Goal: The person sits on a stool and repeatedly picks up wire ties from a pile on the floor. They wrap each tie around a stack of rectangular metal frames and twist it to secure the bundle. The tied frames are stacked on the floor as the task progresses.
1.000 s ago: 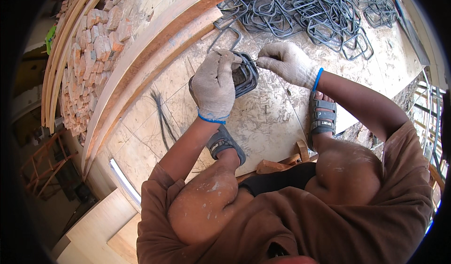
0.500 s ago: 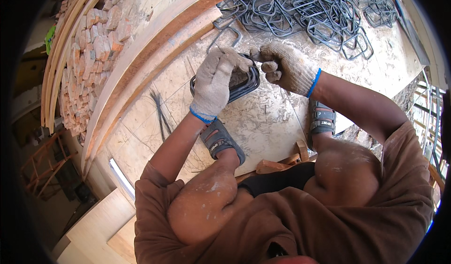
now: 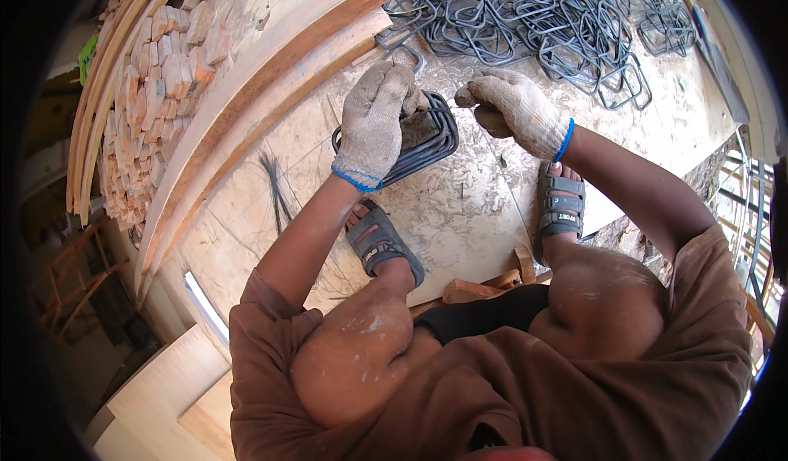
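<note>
Your left glove (image 3: pixel 369 128) and right glove (image 3: pixel 529 116) are off-white, smudged grey over the fingers — both cuffs (image 3: pixel 357 183) edged in bright blue. The stack of metal frames (image 3: pixel 435 145) beside them is dark blue-grey, as is the larger heap of frames (image 3: pixel 566 42). You wear a plain brown shirt (image 3: pixel 509 371), black shorts (image 3: pixel 484 309) and dark grey sandals (image 3: pixel 380 245) with pale markings. The floor (image 3: pixel 472 227) is cream, mottled grey-brown; the wires (image 3: pixel 276 194) blackish; the bricks (image 3: pixel 164 75) orange-red, patched with dusty white; the planks (image 3: pixel 271 67) pale tan and rusty brown.
</note>
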A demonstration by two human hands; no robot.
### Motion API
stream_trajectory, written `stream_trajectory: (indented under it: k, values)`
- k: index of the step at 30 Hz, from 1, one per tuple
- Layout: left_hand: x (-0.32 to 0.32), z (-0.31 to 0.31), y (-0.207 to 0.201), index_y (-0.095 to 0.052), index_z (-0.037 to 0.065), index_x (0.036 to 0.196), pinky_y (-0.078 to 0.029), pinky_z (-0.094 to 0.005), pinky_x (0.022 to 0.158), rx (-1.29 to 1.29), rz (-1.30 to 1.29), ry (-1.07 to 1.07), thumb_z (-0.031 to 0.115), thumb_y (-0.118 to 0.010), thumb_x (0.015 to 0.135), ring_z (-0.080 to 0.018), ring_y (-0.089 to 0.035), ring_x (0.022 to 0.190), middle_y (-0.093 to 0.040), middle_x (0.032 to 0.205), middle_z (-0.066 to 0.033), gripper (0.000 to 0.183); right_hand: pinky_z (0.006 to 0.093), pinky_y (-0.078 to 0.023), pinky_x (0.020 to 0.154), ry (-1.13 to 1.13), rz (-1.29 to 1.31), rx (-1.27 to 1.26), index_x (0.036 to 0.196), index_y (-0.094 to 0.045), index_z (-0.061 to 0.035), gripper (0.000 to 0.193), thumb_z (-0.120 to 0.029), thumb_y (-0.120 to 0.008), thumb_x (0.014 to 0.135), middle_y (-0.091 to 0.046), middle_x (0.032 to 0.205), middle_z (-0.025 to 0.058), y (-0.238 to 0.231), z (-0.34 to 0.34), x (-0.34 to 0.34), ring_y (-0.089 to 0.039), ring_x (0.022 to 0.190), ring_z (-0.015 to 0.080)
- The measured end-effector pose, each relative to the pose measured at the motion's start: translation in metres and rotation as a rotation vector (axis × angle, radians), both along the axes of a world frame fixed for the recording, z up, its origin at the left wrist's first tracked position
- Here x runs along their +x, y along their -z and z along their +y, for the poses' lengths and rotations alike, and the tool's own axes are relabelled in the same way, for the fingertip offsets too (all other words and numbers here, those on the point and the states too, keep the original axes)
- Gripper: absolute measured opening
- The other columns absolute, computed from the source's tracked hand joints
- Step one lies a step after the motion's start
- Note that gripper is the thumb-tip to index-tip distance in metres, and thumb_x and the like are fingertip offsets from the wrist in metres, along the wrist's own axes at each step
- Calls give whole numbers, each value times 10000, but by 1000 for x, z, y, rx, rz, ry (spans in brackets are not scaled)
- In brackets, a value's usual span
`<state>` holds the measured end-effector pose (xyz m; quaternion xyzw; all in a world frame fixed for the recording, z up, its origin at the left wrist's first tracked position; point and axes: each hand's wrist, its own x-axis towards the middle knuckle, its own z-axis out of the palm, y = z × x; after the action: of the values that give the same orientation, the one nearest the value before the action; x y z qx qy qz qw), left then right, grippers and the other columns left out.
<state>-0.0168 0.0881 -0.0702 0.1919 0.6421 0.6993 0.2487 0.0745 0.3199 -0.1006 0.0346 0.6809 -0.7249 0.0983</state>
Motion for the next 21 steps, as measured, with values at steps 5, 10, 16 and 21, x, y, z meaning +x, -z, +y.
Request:
stream_trajectory:
  k: [5,10,16,21]
  values:
    - [5,-3,0,-601,27,1025,-518,-359,821,-21,14,-41,163,-492,1181,-136,-475,798,-504,883,-20,234,259,-325,531,24,-173,97,1099,-730,-19,295,-290,-617,1084,-534,702,-21,-17,-5,-4,-448,581,57]
    - [-3,-1,-4,-607,23,1031,-526,-339,820,-45,-29,-13,153,-492,1174,-128,-502,798,-524,871,-22,225,267,-388,572,149,-176,198,1085,-735,-24,310,-316,-635,1062,-572,730,-7,-24,-17,2,-496,628,75]
    - [-21,10,0,-636,29,1003,-521,-301,801,-159,-16,-46,205,-523,1172,-110,-549,814,-567,868,-9,269,519,-583,819,163,303,649,1108,-708,-28,179,-187,-656,1046,-727,987,241,-30,-48,40,-720,929,481]
    - [-39,25,-5,-721,44,1047,-509,-274,759,-203,42,67,231,-554,1161,-84,-565,795,-606,877,22,276,549,-567,799,122,328,599,1113,-669,-16,163,-145,-682,1014,-679,1012,251,-36,-66,44,-696,936,491]
